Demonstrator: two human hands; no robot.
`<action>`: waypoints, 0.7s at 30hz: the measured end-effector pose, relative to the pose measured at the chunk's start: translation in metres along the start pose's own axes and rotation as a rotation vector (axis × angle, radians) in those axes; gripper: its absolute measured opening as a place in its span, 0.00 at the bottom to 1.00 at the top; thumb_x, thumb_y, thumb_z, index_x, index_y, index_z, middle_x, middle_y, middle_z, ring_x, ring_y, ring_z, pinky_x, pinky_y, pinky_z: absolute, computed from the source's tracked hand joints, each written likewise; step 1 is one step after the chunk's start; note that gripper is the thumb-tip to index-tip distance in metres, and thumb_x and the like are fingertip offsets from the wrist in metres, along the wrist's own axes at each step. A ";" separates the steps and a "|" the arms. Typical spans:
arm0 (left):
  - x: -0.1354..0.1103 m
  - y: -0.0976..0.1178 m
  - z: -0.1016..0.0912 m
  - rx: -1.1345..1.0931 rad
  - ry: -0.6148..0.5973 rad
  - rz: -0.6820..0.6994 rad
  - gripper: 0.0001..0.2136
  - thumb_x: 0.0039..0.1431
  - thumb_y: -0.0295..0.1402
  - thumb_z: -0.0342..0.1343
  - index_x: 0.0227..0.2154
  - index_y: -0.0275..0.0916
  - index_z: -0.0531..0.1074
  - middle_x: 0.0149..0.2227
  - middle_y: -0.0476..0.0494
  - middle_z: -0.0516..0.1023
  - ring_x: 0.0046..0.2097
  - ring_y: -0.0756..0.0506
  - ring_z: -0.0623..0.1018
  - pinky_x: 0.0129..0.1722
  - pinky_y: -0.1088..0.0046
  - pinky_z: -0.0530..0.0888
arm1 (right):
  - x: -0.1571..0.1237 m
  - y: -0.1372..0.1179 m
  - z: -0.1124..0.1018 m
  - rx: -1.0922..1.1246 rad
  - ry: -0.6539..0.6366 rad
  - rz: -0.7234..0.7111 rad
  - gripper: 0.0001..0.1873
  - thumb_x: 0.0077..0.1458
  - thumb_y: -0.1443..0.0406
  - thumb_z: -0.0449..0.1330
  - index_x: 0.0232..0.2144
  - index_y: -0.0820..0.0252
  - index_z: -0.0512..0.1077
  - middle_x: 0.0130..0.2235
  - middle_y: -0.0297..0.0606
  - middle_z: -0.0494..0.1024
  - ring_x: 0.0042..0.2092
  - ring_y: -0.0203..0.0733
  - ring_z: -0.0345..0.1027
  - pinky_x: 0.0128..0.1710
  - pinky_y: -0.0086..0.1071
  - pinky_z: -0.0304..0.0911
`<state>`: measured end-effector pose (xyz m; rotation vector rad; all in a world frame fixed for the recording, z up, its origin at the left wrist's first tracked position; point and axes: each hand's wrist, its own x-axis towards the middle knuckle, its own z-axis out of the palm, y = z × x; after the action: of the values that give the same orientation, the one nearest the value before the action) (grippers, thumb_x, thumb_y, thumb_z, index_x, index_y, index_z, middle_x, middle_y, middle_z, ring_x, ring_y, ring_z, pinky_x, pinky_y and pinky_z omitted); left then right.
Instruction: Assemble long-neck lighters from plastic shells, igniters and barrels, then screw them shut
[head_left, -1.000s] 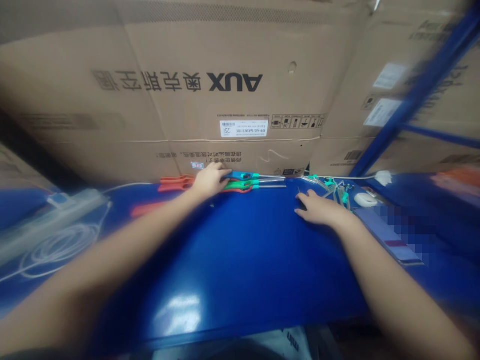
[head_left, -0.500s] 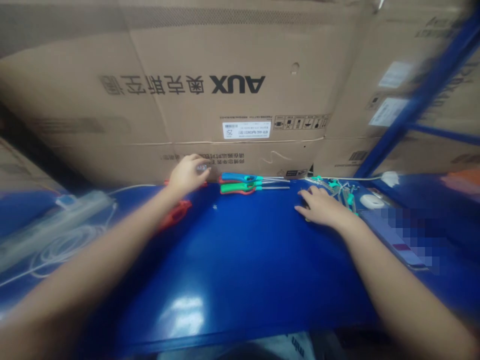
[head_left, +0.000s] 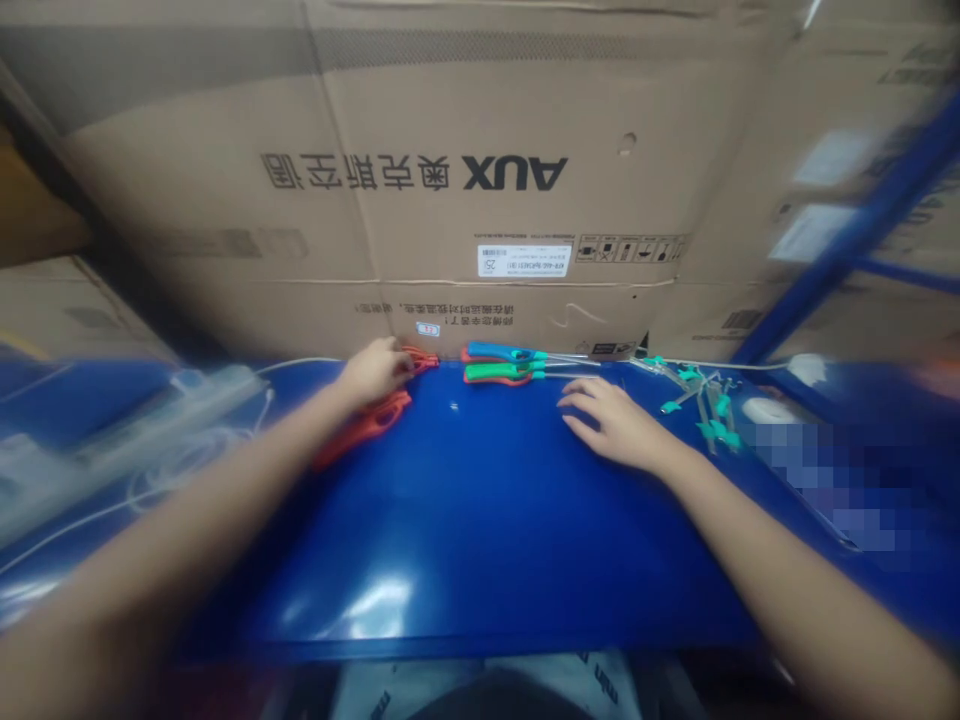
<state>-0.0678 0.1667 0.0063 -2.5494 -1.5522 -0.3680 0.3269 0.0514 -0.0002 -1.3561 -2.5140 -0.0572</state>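
My left hand (head_left: 373, 371) reaches to the back of the blue table (head_left: 480, 520) with its fingers curled around the handle of an orange long-nosed lighter (head_left: 420, 358). A second orange lighter (head_left: 367, 425) lies just under that wrist. To the right, a blue lighter (head_left: 502, 352) and a green lighter (head_left: 499, 373) lie side by side, metal tips pointing right. My right hand (head_left: 611, 425) rests palm down on the table with its fingers spread, below the green lighter's tip.
Large cardboard boxes (head_left: 450, 180) form a wall right behind the table. A heap of teal and metal lighter parts (head_left: 701, 400) lies at the right, with a white object (head_left: 761, 408) beyond it. White cable and a long clear strip (head_left: 172, 420) occupy the left. A blue rack post (head_left: 847, 230) stands at right.
My left hand left the blue and green lighters, moved left and closed on an orange one. My right hand shifted a little left. The view swung left.
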 end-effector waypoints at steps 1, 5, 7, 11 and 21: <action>0.001 0.002 -0.001 0.000 0.009 -0.003 0.10 0.59 0.38 0.55 0.31 0.42 0.80 0.39 0.39 0.73 0.44 0.39 0.74 0.44 0.63 0.73 | 0.000 -0.002 0.001 0.013 0.008 -0.021 0.14 0.66 0.62 0.52 0.48 0.57 0.74 0.55 0.46 0.73 0.58 0.51 0.65 0.57 0.48 0.62; -0.003 0.016 -0.013 -0.008 0.071 0.005 0.10 0.61 0.34 0.53 0.29 0.39 0.77 0.40 0.37 0.73 0.45 0.37 0.74 0.44 0.60 0.74 | 0.002 -0.011 0.005 0.057 0.052 -0.068 0.13 0.66 0.63 0.52 0.48 0.56 0.74 0.54 0.44 0.74 0.57 0.48 0.66 0.59 0.46 0.62; -0.013 0.031 -0.023 -0.024 0.106 0.042 0.09 0.61 0.33 0.54 0.31 0.37 0.77 0.41 0.36 0.73 0.46 0.36 0.73 0.45 0.59 0.73 | 0.002 -0.019 0.006 0.118 0.109 -0.081 0.15 0.67 0.63 0.52 0.52 0.57 0.71 0.55 0.45 0.72 0.58 0.46 0.65 0.60 0.44 0.62; -0.048 0.084 -0.034 -0.103 0.093 0.216 0.07 0.63 0.31 0.55 0.32 0.38 0.77 0.45 0.39 0.74 0.47 0.41 0.74 0.49 0.63 0.73 | 0.003 -0.045 0.009 0.328 0.240 -0.156 0.24 0.65 0.64 0.56 0.62 0.57 0.61 0.58 0.48 0.67 0.60 0.45 0.63 0.61 0.43 0.61; -0.104 0.140 -0.012 -0.510 -0.047 0.395 0.09 0.63 0.36 0.61 0.44 0.43 0.74 0.51 0.41 0.75 0.52 0.40 0.75 0.52 0.61 0.72 | -0.003 -0.073 0.025 0.332 -0.046 -0.475 0.06 0.63 0.64 0.58 0.40 0.59 0.74 0.46 0.44 0.77 0.47 0.45 0.70 0.49 0.42 0.67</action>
<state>0.0088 0.0109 -0.0093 -3.1770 -1.0180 -0.7327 0.2628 0.0121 -0.0181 -0.6286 -2.6752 0.2840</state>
